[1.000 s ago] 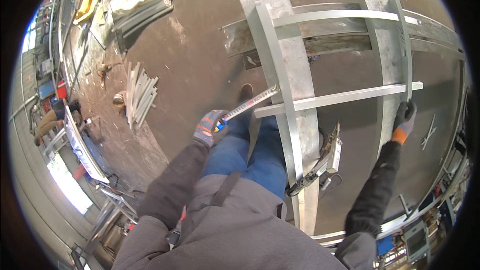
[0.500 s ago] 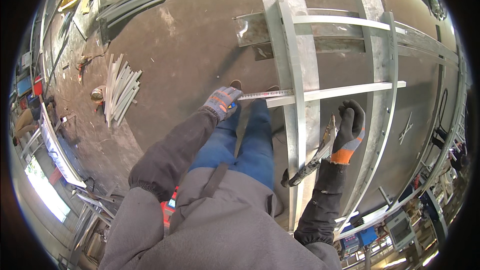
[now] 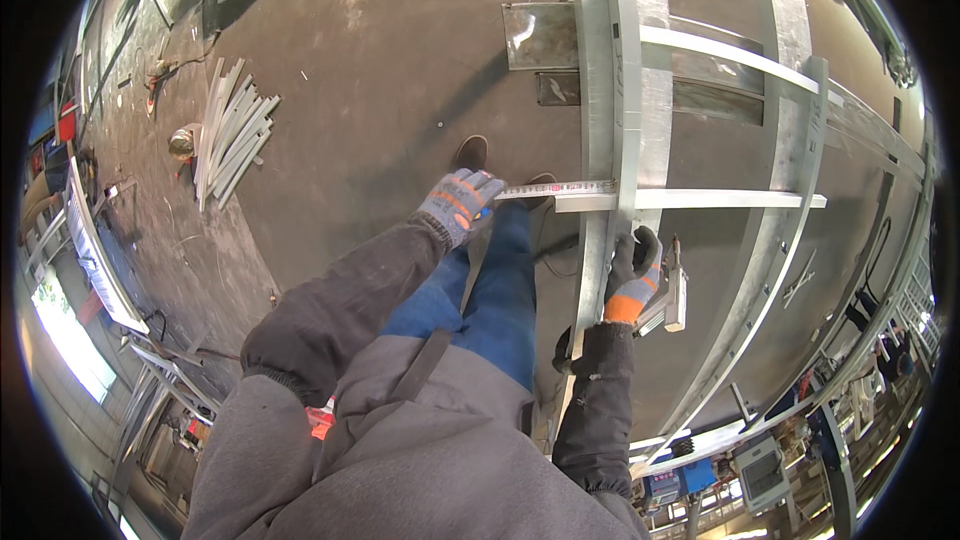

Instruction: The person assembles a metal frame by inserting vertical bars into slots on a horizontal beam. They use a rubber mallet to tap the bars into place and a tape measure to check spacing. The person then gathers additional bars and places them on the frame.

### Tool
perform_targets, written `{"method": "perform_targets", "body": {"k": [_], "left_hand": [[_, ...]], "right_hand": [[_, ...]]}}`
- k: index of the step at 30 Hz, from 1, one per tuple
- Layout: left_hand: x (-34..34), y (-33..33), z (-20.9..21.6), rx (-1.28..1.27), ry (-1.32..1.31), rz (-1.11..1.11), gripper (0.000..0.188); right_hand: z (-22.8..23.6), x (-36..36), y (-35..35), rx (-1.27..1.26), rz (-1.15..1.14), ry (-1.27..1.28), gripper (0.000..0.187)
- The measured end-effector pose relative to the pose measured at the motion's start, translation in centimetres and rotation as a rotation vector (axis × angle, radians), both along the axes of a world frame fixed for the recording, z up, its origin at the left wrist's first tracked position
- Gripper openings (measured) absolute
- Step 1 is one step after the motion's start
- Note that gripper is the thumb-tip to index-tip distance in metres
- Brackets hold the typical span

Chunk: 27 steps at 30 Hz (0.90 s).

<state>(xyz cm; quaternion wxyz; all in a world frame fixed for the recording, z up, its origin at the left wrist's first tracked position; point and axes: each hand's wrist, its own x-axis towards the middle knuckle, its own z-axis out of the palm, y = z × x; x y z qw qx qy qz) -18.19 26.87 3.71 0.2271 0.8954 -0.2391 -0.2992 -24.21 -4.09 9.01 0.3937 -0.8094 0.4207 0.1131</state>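
My left hand (image 3: 460,202), in a grey and orange glove, is closed around a tape measure (image 3: 484,213), whose case is mostly hidden with a bit of blue showing. Its blade (image 3: 560,188) runs out to the right, along the near end of a pale metal crossbar (image 3: 710,199), up to a long upright rail (image 3: 626,90). Against that rail, just below the crossbar, my right hand (image 3: 634,278) has its dark-gloved fingers curled. What those fingers hold, if anything, is hidden.
Right of my right hand is a pale, block-shaped tool (image 3: 676,292). A second long rail (image 3: 815,130) curves down the right side, joined by another crossbar (image 3: 730,55). Cut metal strips (image 3: 235,135) lie piled on the floor at left. My shoe (image 3: 471,153) is beyond my left hand.
My right hand has moved left, from open space right of the frame onto the long rail. The view has shifted; my left hand still holds the tape measure with its blade out.
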Motion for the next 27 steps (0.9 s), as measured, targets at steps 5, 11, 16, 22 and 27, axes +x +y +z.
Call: {"method": "perform_targets", "body": {"k": [5, 11, 16, 22, 27], "left_hand": [[-0.3, -0.1, 0.2, 0.014, -0.021, 0.001, 0.051], [-0.2, -0.4, 0.3, 0.008, 0.017, 0.032, 0.056], [-0.8, -0.4, 0.4, 0.002, 0.078, 0.1, 0.05], [-1.4, 0.5, 0.6, -0.098, 0.083, 0.208, 0.051], [-1.5, -0.4, 1.4, -0.21, 0.038, 0.42, 0.046]], "right_hand": [[-1.0, 2.0, 0.8, -0.321, 0.355, -0.127, 0.071], [-1.1, 3.4, 4.4, -0.511, 0.614, -0.067, 0.123], [-2.3, 3.8, 7.1, -0.631, 0.575, 0.105, 0.13], [-2.6, 4.0, 7.0, -0.589, 0.465, -0.048, 0.129], [-2.7, 3.8, 6.9, -0.603, 0.478, 0.024, 0.127]]}}
